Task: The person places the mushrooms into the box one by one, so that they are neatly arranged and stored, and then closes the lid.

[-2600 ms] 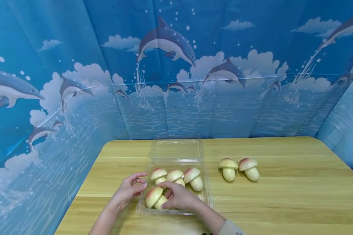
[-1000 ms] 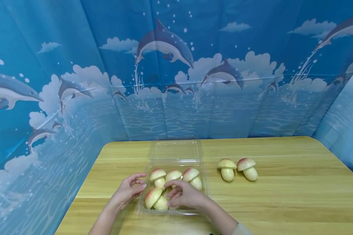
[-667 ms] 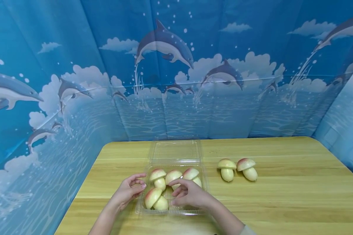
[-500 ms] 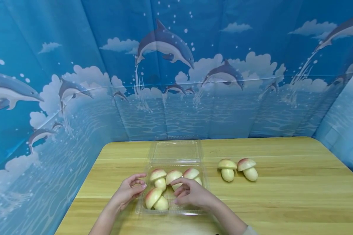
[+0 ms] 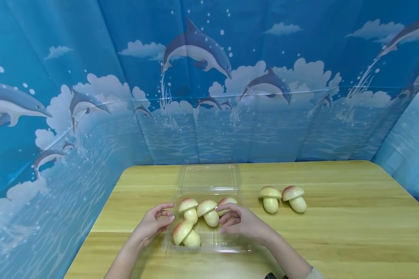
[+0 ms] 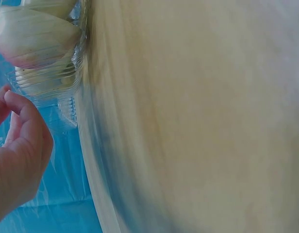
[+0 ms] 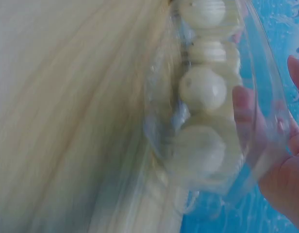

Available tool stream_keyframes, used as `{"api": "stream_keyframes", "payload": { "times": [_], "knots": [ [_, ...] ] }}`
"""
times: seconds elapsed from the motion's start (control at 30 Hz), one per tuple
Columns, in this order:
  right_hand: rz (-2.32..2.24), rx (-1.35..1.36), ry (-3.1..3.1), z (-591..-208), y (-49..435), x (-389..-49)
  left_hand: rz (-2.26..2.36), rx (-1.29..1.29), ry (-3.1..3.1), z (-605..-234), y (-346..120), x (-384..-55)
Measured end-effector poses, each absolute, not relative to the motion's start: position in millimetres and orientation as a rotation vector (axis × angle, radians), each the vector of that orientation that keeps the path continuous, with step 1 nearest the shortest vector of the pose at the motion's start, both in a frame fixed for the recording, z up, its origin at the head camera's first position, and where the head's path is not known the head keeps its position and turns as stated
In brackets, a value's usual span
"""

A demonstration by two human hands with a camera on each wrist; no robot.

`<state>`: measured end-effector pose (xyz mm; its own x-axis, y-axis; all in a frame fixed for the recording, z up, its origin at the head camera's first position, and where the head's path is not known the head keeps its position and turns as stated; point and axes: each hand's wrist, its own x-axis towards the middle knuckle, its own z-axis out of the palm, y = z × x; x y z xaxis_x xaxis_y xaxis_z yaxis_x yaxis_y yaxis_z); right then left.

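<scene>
A clear plastic clamshell box lies with its lid folded back on the wooden table. Inside it, three pale mushroom-shaped pieces with pinkish caps stand in the far row: left, middle and right, the last partly covered by my fingers. One more mushroom-shaped piece lies tilted at the near left. My left hand stays beside the box's left edge, fingers loosely bent; whether it touches the rim I cannot tell. Above the box's right side hovers my right hand, fingers relaxed, holding nothing.
Two more mushroom-shaped pieces, one yellowish and one pink-capped, lie on the table right of the box. The transparent lid points toward the back edge. A blue dolphin-print curtain hangs behind.
My right hand has let go of the near-left mushroom-shaped piece and moved right across the box, uncovering the middle piece. My left hand has kept its place.
</scene>
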<state>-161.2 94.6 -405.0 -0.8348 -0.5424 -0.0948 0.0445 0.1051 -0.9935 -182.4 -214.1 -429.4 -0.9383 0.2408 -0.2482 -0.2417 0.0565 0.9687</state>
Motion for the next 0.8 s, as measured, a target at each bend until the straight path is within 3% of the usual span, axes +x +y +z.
{"api": "stream_keyframes", "payload": {
  "times": [0.8],
  "knots": [
    [-1.793, -0.390, 2.101, -387.0, 162.5, -154.4, 1.945, 0.021, 2.004, -429.9, -214.5, -182.1]
  ]
}}
